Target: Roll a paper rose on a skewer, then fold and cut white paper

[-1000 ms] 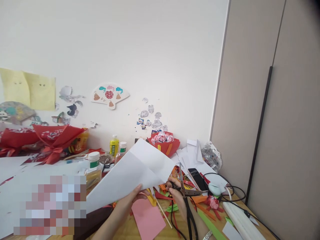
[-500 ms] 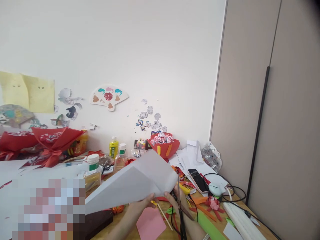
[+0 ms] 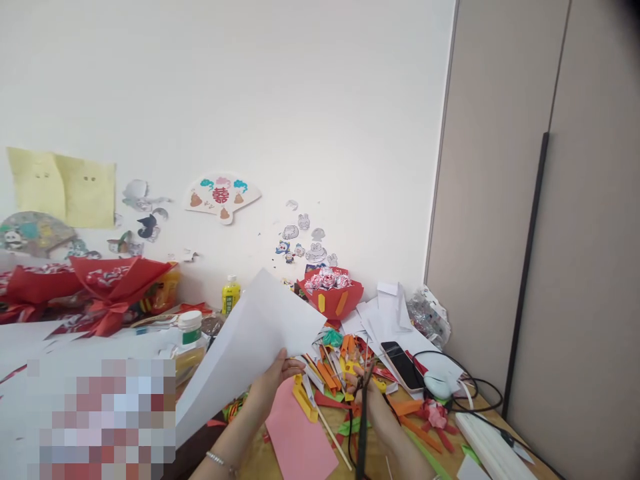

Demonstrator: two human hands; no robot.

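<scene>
A pale wall (image 3: 310,100) rises beyond the white sheet (image 3: 250,340) of paper, and a tall greyish wardrobe (image 3: 495,200) stands well to the sheet's right. Below the sheet spreads a wooden bench (image 3: 253,460), littered with coloured paper strips (image 3: 327,377) on the sheet's right. The sheet rises above the left hand (image 3: 273,387) and reaches out to its left; that hand pinches the lower edge, thumb on the near face. The sheet is creased and tilted. It narrows to a point at its near left end, and its long axis slants from there up and rightward, the broad end toward the wall. Nearer than the sheet lies a pink paper (image 3: 303,437). Behind the sheet's right corner sits a red bouquet (image 3: 327,287). On the wall above the sheet, a fan-shaped card (image 3: 223,197) bears a red 囍 character. Right of the sheet and apart from it, the right hand (image 3: 360,383) is curled around dark scissors (image 3: 363,420), their long axis running away from the person; blade spread cannot be told. Left of the sheet, a white-lidded jar (image 3: 190,327) has a green label; beyond it, a yellow bottle (image 3: 230,293) shows characters too small to read surely.
</scene>
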